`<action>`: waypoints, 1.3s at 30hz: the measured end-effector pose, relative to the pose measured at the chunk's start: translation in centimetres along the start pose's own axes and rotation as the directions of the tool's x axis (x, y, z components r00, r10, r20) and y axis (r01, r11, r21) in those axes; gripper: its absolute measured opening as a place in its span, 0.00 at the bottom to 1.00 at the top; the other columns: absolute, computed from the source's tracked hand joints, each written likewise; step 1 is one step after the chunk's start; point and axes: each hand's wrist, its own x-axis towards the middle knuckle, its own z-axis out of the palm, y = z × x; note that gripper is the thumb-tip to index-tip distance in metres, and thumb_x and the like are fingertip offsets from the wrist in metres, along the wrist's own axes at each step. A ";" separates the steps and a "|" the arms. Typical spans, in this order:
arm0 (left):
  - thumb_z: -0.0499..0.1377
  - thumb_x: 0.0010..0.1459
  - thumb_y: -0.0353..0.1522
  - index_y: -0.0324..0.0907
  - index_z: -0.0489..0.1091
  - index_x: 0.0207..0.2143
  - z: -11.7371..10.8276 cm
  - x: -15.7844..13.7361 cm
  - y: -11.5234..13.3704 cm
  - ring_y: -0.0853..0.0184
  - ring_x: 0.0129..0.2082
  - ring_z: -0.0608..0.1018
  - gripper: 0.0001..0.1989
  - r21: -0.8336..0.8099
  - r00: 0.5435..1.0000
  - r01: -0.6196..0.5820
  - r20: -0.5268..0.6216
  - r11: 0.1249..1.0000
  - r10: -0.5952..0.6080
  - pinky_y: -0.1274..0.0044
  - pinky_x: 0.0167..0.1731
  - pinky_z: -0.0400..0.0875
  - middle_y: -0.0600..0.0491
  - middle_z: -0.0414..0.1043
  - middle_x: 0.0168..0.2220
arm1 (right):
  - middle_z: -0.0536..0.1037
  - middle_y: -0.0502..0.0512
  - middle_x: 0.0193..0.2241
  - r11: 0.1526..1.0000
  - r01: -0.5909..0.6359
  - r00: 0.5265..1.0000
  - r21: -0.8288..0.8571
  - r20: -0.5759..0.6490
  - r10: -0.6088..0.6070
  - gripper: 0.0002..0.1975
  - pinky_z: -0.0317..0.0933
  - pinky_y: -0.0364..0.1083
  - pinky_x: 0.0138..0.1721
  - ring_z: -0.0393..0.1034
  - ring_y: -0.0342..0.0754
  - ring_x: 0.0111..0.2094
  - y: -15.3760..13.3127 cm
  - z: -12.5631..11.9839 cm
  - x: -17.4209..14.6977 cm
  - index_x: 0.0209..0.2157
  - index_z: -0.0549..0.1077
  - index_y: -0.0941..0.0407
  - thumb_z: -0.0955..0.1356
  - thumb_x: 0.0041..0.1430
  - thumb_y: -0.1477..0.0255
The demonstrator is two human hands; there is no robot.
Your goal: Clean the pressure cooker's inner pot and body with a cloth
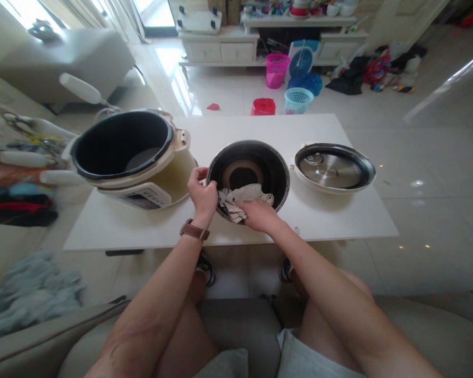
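A dark round inner pot stands at the middle of the white table. My left hand, with a brown watch strap at its wrist, grips the pot's left rim between thumb and fingers. Inside the near part of the pot, my right hand is closed on a striped, pale cloth that lies against the wall. To the left is the electric pressure cooker body, its top uncovered and its cavity dark. The cooker lid rests on the right, metal underside up.
The white table ends just in front of my knees. Beyond it on the floor are a red stool, a light blue basket and a pink basket. A small clear piece lies near the table's front edge.
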 end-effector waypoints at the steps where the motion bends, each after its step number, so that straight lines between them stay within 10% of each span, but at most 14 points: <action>1: 0.58 0.46 0.20 0.42 0.73 0.38 -0.6 0.6 0.1 0.63 0.42 0.80 0.17 0.013 1.000 -0.021 0.014 1.000 0.021 0.71 0.49 0.75 0.52 0.78 0.38 | 0.83 0.59 0.56 1.000 0.012 1.000 -0.014 0.011 -0.012 0.29 0.67 0.53 0.53 0.79 0.60 0.53 -0.1 0.0 0.0 0.66 0.70 0.46 0.66 0.65 0.73; 9: 0.58 0.53 0.23 0.41 0.80 0.43 -2.6 1.7 1.3 0.61 0.43 0.81 0.17 -0.001 0.975 -0.104 0.196 0.995 0.102 0.70 0.51 0.76 0.52 0.83 0.41 | 0.83 0.61 0.55 0.990 0.097 0.993 -0.101 0.081 -0.089 0.28 0.64 0.55 0.57 0.78 0.59 0.56 -0.4 -0.1 0.0 0.65 0.72 0.48 0.66 0.65 0.74; 39: 0.58 0.62 0.27 0.43 0.79 0.48 0.6 -3.0 0.6 0.60 0.51 0.81 0.14 -0.093 0.992 -0.128 -0.031 0.987 0.125 0.69 0.57 0.73 0.49 0.83 0.48 | 0.82 0.66 0.55 0.994 -0.048 0.999 -0.102 -0.025 0.046 0.21 0.62 0.57 0.57 0.78 0.62 0.55 1.5 0.2 0.4 0.57 0.76 0.56 0.66 0.63 0.75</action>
